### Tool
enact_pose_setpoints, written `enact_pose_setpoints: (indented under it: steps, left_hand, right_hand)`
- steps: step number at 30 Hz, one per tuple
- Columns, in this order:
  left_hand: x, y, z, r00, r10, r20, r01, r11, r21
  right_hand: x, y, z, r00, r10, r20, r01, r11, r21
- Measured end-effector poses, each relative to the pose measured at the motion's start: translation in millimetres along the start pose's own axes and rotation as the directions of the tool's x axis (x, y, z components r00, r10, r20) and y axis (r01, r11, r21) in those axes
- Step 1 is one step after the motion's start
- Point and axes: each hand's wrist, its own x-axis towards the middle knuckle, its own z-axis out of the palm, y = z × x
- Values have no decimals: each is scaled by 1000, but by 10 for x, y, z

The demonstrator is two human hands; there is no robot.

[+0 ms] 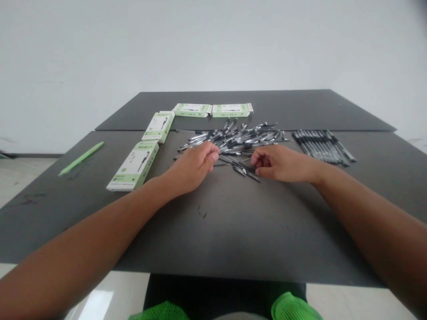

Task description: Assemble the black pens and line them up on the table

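Left hand (196,164)'s curled up, thumb tucked against fingers, right at the near edge of the pen pile (235,141) mid-surface (230,231). Can't tell from here if it's got anything. Right hand (280,163)'s loosely curled by some black pen parts (245,170), grip unclear too. Neat pen row (322,146) sits off right.

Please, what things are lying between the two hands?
In the head view, loose thin pens or pen parts lie between the left hand and the right hand.
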Motion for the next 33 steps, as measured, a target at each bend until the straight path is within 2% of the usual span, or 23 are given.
enact_pose_setpoints:
  steps: [5,11,20,33]
  left_hand:
    - [2,2,3,1000,8,29,-8,1000,12]
    - [5,-2,5,999,2,37,-3,1000,1]
    - [3,-8,24,998,11,64,-9,1000,-29]
    - [8,-49,45,997,1,77,0,1000,-15]
  right_hand:
    - [-13,-21,-25,1000,23,17,-22,998,-54]
    - [17,-10,-27,998,65,-17,-67,990,-128]
    - [25,-46,-51,997,72,-20,-74,976,-207]
    - [4,-35,-133,990,99,-96,-117,973,-199]
